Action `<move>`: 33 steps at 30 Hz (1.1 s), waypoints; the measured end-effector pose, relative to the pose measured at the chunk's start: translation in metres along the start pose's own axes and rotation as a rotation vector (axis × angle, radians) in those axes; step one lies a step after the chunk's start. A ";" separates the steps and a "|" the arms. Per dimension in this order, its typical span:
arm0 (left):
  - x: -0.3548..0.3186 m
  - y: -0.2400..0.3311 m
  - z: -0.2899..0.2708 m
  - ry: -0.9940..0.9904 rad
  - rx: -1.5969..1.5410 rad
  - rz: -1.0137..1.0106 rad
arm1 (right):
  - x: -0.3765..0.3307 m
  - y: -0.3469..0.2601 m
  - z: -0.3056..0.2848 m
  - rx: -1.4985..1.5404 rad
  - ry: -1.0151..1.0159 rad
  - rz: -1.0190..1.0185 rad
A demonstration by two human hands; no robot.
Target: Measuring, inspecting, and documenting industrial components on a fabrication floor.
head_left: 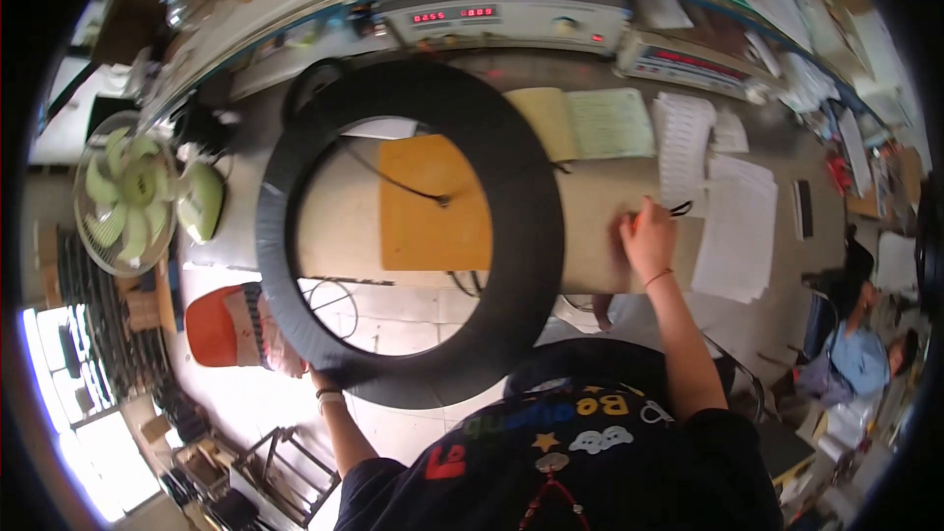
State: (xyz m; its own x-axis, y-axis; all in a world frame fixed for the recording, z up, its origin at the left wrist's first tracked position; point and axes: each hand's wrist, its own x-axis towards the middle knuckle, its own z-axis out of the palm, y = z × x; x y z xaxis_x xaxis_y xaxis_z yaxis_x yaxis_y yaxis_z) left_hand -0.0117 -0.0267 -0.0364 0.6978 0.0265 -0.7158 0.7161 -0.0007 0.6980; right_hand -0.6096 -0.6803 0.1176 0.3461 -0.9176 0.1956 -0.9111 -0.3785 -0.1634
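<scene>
Holding a large black rubber ring [408, 236] upright, left hand [324, 383] clasps its near rim; right hand [647, 236] pinches black scissors [678, 207] on the worktop [590, 236]; cutting not begun.

One view only, from a wide fisheye camera on the person's head, looking steeply down over their dark printed shirt [580, 452] onto the long beige workbench [600, 236]. It faces forward across the bench toward the grey instrument box with red number displays [501, 20] at the far edge. The bench sits close, within arm's reach. Straight edges bow near the rim; black corners ring the circular picture. No second view shares the scene.
</scene>
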 end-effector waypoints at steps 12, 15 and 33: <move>0.039 0.064 0.033 -0.003 0.366 0.397 | -0.026 -0.115 0.049 0.988 -0.250 0.359; 0.089 0.114 -0.004 -0.127 0.363 0.285 | -0.036 -0.144 0.063 0.963 -0.160 0.466; -0.045 0.056 0.075 0.059 0.052 0.227 | -0.018 -0.124 0.067 0.859 -0.073 0.427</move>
State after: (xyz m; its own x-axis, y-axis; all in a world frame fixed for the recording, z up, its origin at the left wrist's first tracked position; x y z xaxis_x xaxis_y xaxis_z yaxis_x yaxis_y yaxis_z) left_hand -0.0016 -0.1027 0.0340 0.8399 0.0777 -0.5372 0.5419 -0.0643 0.8380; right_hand -0.4883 -0.6250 0.0691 0.0633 -0.9929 -0.1007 -0.4982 0.0560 -0.8652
